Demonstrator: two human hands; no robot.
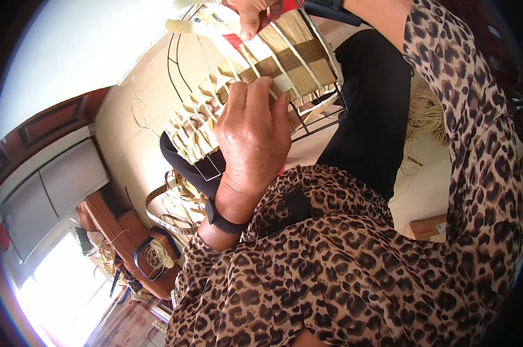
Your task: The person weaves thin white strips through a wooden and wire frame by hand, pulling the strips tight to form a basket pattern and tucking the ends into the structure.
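Grips: left hand (253,130) curled, fingertips touching the woven flat-strip panel (273,63); right hand (253,14) thumb-down at its 12 o'clock edge. Cannot tell whether either pinches a strand. Panel lies 12 to 1 o'clock from my left knuckles, long axis 8-to-2. Black wire frame (317,130) shows at its 5 o'clock; loose pale strip (192,28), 9 o'clock of my right thumb.

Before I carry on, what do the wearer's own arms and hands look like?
Both hands are bare, without gloves. The left grip has a black wristband below it; the right grip, partly cut off by the frame, has a black band at its wrist. The right sleeve is loose, leopard print, tan with black and brown spots.
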